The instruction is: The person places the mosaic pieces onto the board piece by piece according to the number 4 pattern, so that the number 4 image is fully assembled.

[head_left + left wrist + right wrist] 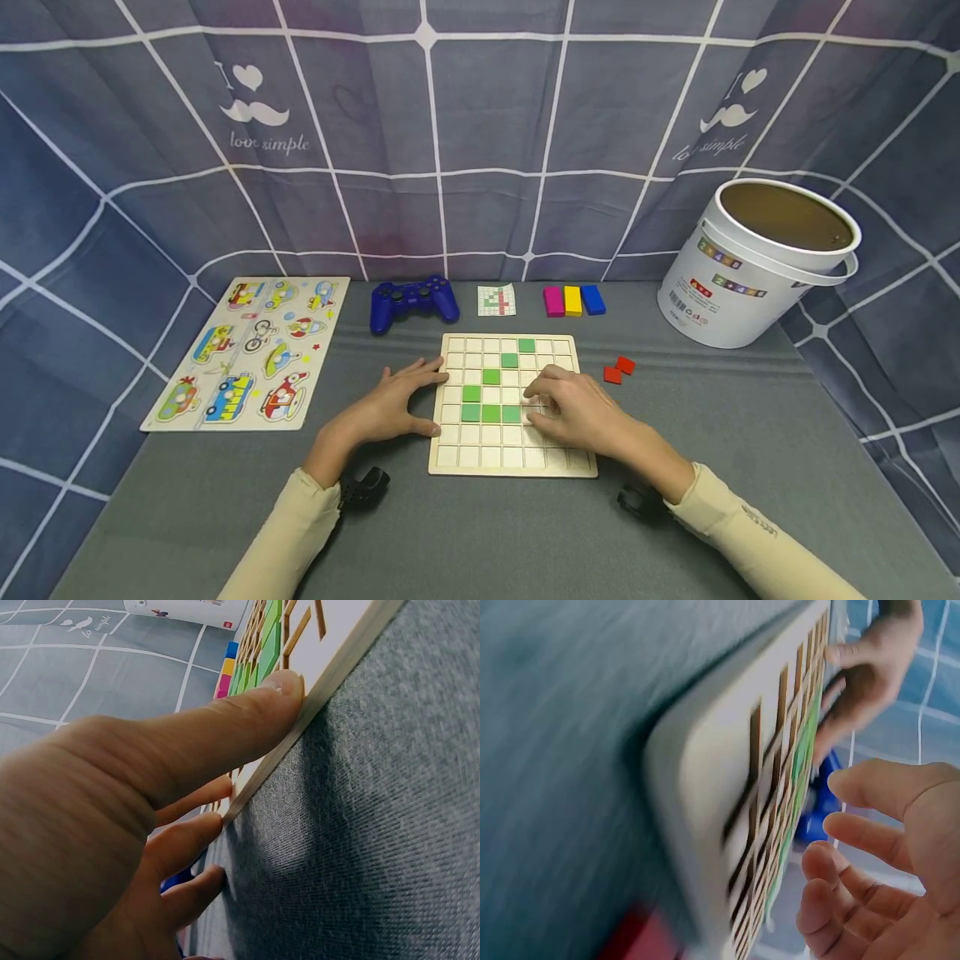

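Note:
A pale wooden grid board [459,457] lies flat, with several green square tiles [491,377] in its cells. My left hand [392,406] rests at the board's left edge. In the left wrist view its thumb [259,705] touches the rim, with the fingers spread farther along. Over the right part of the grid is my right hand [577,408]. The right wrist view shows its thumb and loosely bent fingers [870,838] apart, with nothing visible between them. Two red tiles [612,376] lie on the table right of the board. Cells beneath my right hand are hidden.
Behind the board lie a small pattern card [497,301] and magenta, yellow and blue blocks [573,301]. A blue game controller [414,303] is at back left, beside a vehicle picture board [247,358]. A white bucket [720,292] stands at back right, before the curtain.

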A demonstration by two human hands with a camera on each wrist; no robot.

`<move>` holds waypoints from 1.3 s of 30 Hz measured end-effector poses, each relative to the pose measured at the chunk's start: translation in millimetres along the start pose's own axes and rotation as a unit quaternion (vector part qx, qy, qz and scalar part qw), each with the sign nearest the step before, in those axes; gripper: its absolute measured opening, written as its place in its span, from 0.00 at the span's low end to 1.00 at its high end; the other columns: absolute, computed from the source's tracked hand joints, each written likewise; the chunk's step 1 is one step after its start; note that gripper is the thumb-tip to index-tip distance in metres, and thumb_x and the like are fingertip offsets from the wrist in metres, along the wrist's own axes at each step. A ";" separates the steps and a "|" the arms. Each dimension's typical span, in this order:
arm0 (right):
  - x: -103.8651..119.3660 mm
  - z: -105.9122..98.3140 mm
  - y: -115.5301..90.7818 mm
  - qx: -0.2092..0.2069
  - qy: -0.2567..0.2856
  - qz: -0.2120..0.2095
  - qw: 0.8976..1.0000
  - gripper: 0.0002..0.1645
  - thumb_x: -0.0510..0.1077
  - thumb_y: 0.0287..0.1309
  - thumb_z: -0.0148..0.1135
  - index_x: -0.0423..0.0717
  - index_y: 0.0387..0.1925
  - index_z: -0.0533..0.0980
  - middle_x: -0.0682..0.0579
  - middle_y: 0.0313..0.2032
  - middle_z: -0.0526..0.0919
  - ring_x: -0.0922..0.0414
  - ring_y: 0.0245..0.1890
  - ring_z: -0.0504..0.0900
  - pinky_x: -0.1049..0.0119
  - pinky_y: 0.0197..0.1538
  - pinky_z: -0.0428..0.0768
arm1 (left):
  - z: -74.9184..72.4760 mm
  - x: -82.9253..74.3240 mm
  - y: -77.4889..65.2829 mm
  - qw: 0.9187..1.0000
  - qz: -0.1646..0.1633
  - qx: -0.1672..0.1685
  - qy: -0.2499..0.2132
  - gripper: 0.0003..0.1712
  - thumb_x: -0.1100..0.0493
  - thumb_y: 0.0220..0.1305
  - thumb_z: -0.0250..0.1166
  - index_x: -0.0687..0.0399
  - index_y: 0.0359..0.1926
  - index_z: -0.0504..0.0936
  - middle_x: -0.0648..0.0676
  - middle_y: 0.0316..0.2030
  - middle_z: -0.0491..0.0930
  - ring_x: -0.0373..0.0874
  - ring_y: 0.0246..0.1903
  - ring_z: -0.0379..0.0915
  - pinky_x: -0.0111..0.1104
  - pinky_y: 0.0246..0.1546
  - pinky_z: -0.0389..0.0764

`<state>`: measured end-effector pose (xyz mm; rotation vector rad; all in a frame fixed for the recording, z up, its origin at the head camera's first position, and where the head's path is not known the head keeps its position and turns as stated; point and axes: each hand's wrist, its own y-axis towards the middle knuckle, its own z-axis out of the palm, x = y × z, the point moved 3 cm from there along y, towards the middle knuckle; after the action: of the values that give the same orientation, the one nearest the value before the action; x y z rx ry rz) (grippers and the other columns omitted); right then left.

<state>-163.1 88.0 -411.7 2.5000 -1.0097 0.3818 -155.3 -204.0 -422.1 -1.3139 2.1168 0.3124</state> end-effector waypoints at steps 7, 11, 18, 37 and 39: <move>-47.3 -28.1 -25.7 -0.029 -0.007 0.072 0.997 0.11 0.39 0.53 0.74 0.44 0.40 0.85 0.53 0.32 0.80 0.60 0.25 0.74 0.67 0.26 0.71 | 0.1 2.5 -1.4 1.000 0.004 -0.004 0.002 0.49 0.54 0.51 0.80 0.56 0.72 0.68 0.56 0.77 0.53 0.59 0.76 0.42 0.70 0.65 0.34; -76.3 -39.7 -38.6 -0.046 -0.028 0.118 0.992 0.12 0.38 0.51 0.74 0.45 0.40 0.86 0.53 0.32 0.80 0.60 0.26 0.74 0.64 0.28 0.71 | 0.4 4.4 -1.5 1.000 0.006 -0.005 -0.002 0.49 0.54 0.51 0.80 0.57 0.72 0.68 0.56 0.77 0.53 0.59 0.76 0.42 0.70 0.65 0.34; -103.4 -51.6 -50.8 -0.060 -0.034 0.146 0.987 0.12 0.36 0.50 0.74 0.44 0.39 0.86 0.50 0.35 0.82 0.60 0.26 0.75 0.63 0.28 0.71 | 0.5 2.9 -1.4 1.000 0.002 -0.001 -0.005 0.49 0.54 0.51 0.80 0.56 0.72 0.68 0.55 0.77 0.53 0.59 0.76 0.41 0.69 0.66 0.34; -125.7 -53.4 -47.7 -0.041 -0.060 0.173 0.982 0.14 0.38 0.46 0.71 0.40 0.39 0.85 0.50 0.28 0.78 0.59 0.24 0.73 0.63 0.24 0.68 | 0.6 0.1 0.3 1.000 -0.003 0.004 0.003 0.49 0.52 0.51 0.80 0.55 0.73 0.68 0.55 0.77 0.52 0.58 0.76 0.41 0.68 0.67 0.34; -126.6 -54.0 -45.6 -0.041 -0.061 0.172 0.982 0.14 0.37 0.45 0.70 0.40 0.39 0.85 0.50 0.28 0.78 0.58 0.24 0.72 0.63 0.24 0.68 | 0.6 -0.1 0.2 1.000 -0.004 0.004 0.006 0.50 0.52 0.51 0.80 0.55 0.73 0.68 0.55 0.77 0.52 0.58 0.76 0.41 0.68 0.67 0.34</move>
<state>-224.5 218.4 -427.1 2.2971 -1.4825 0.2812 -155.3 -203.6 -422.6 -1.3220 2.1198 0.2939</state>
